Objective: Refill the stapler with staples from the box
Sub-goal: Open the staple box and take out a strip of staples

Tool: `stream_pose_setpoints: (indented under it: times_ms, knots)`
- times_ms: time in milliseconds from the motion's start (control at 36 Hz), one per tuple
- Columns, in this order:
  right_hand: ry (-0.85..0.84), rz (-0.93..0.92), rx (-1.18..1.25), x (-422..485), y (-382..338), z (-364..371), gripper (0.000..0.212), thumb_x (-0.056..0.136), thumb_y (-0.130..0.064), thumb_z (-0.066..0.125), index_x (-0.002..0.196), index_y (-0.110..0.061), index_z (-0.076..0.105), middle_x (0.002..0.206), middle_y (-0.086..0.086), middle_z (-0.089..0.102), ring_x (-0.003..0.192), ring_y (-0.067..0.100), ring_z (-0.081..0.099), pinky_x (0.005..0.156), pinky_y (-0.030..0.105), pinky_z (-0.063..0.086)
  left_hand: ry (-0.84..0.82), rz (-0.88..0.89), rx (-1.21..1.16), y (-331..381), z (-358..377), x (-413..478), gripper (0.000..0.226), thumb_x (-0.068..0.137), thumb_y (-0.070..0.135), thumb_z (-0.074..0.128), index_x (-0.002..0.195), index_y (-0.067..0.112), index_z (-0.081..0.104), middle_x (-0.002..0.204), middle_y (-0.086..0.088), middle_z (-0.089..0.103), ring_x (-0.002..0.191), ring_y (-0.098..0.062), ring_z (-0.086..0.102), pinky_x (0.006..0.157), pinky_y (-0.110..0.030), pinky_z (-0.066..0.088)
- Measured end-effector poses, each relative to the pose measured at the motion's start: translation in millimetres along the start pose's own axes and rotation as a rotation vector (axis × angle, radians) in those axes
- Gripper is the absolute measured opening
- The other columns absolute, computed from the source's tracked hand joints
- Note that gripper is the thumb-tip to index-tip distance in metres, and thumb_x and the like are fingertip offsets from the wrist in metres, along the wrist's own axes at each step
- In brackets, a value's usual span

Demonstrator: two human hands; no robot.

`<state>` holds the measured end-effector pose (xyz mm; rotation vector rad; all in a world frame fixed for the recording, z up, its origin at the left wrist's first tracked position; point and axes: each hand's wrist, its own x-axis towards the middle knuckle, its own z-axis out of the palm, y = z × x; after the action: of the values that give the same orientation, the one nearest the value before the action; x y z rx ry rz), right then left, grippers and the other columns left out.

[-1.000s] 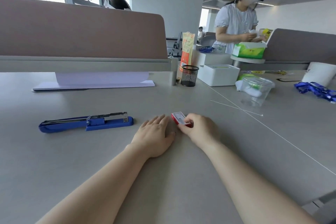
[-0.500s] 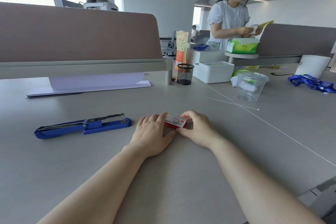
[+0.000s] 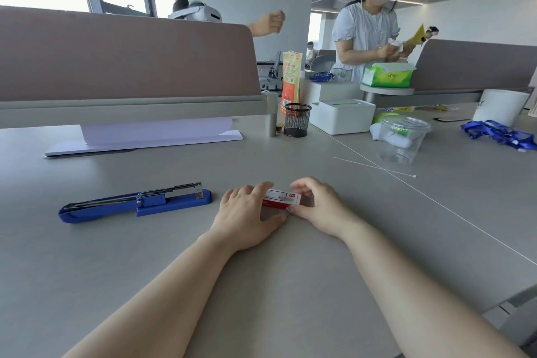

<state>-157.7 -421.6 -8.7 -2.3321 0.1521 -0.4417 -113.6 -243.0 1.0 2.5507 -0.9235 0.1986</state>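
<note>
Room: Big office with windows at the top left, brown desk dividers, and other people at work behind them.
Surface point(image 3: 174, 256): grey and wide, with a thin white line across its right side.
Staple box point(image 3: 283, 198): small and red, with a white label on top. It lay flat on the surface, right in the middle, between the two hands.
Left hand point(image 3: 245, 219): palm down on the surface. Its fingers touched the left end of the staple box and its thumb reached along the near side. It was closed on that end of the box.
Right hand point(image 3: 321, 208): fingers curled over the top of the right end and thumb at the near corner. It pinched that end of the box.
Stapler point(image 3: 135, 203): blue, with a shiny metal part on top. It lay folded open flat on the surface, to the left of the hands and not touching them.
Mesh pen cup point(image 3: 297, 120): black, far back by the divider post.
White box point(image 3: 343, 116): just right of the pen cup.
Clear plastic cup point(image 3: 402, 139): at the right, lid on.
Blue straps point(image 3: 499, 134): heaped at the far right.
</note>
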Motion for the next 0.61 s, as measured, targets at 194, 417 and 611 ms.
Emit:
stream_pose_setpoints:
  times_ms: [194,417,611]
  knots:
    - [-0.034,0.039,0.07,-1,0,-6,0.052,0.067,-0.019,0.08,0.114,-0.016,0.056,0.115,0.004,0.064,0.105,0.013,0.057,0.091,0.025,0.04,0.014,-0.007,0.091,-2,4,1,0.066,0.079,0.067,0.043,0.136,0.034,0.034,0.135,-0.002,0.044,0.128,-0.025,0.037,0.111,-0.038,0.022]
    - [-0.039,0.037,0.096,-2,1,-9,0.041,0.07,-0.012,0.077,0.107,-0.015,0.06,0.102,0.001,0.063,0.098,0.012,0.058,0.082,0.019,0.041,-0.102,0.071,0.131,-6,8,5,0.061,0.087,0.063,0.031,0.142,0.04,0.019,0.158,0.012,0.012,0.146,-0.017,0.005,0.118,-0.049,0.003]
    - [-0.037,0.043,0.024,-1,10,-20,0.037,0.07,-0.016,0.077,0.103,-0.023,0.062,0.101,-0.006,0.064,0.102,0.011,0.06,0.093,0.03,0.046,-0.14,0.051,0.152,-5,8,5,0.06,0.087,0.064,0.026,0.143,0.043,0.014,0.157,0.016,0.01,0.147,-0.016,-0.001,0.118,-0.051,-0.004]
